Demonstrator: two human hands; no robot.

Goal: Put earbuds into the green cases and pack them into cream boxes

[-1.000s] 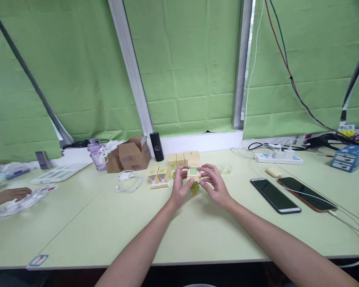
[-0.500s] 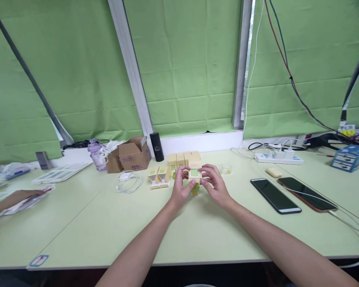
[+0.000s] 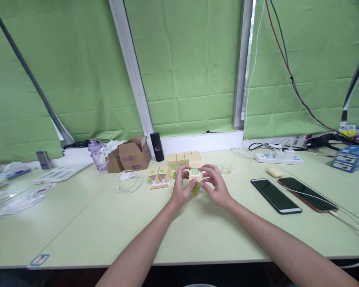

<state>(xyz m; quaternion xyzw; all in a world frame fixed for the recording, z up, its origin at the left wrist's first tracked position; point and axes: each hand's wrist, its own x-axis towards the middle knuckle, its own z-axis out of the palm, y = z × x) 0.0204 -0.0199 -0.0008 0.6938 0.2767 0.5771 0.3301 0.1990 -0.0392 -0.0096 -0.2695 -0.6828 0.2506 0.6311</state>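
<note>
Both my hands grip one small cream cardboard box [image 3: 195,173] with a pale green window in its face. My left hand [image 3: 182,187] has its fingers and thumb on the box's left side. The fingers of my right hand [image 3: 215,186] hold its right side. Just under the box, a small clear container with yellow-green contents [image 3: 195,189] stands on the table, partly hidden. Two opened cream boxes [image 3: 159,177] stand to the left of my hands. Behind them is a row of several similar boxes [image 3: 184,157]. Clear round containers [image 3: 226,169] sit right of my right hand.
A brown carton [image 3: 134,154], a black cylinder [image 3: 157,147] and a purple bottle [image 3: 97,155] stand along the back. A white charger cable [image 3: 130,182] lies at left. Two phones [image 3: 275,195] and a power strip [image 3: 279,157] are at right. Plastic packets [image 3: 24,202] lie far left.
Another person's hand at the far left has drawn away from the plastic packets, mostly out of view. My hands stay in place on the box, which tilts very slightly.
</note>
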